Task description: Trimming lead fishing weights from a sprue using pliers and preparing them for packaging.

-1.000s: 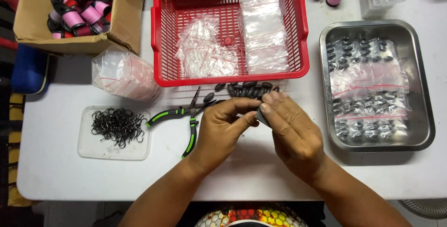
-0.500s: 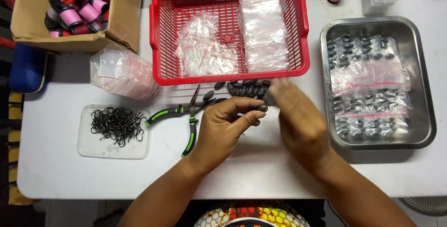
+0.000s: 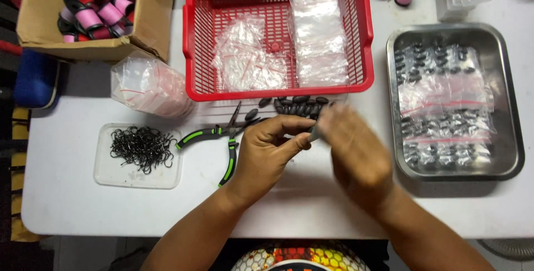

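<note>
A small fishing-tackle packing workbench: a white table [image 3: 311,204] carrying a red basket [image 3: 192,54] of clear zip bags, a tray of hooks [image 3: 136,157], loose dark sinkers [image 3: 295,105], green-handled pliers [image 3: 214,137], boxed line spools [image 3: 92,4] and a steel tray [image 3: 514,137] of filled bags.

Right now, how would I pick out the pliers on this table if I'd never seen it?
Start at the red plastic basket at the top middle of the white table. Just below its front edge, left of the left hand, lie the pliers, beside a clear tray of black hooks. They are the only tool there: black handles with bright green stripes, narrow jaws pointing toward the basket.
</note>
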